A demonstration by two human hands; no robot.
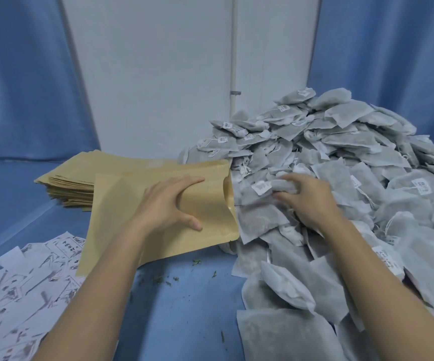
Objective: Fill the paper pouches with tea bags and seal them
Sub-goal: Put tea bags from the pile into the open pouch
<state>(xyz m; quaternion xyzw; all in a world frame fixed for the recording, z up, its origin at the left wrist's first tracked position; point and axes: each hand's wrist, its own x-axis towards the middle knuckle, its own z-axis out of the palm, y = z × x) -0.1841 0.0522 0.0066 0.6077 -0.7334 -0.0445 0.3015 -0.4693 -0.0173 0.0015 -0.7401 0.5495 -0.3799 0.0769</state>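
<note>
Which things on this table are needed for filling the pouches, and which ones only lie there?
Needed:
- open paper pouch, held by left hand
- tea bag pile, right hand grabbing bags
- stack of empty pouches

Only lying there:
- printed paper slips
- loose tea crumbs

A blue cloth [174, 316] covers the table. Printed white paper slips [25, 280] lie scattered in a loose heap at its near left corner (the print is too blurred to read). A few green leaf crumbs [174, 278] dot the cloth near the middle. Blue curtains [20, 74] hang left and right behind, flanking a pale wall [153, 69] with a thin white pipe [234, 48] running down it.
</note>
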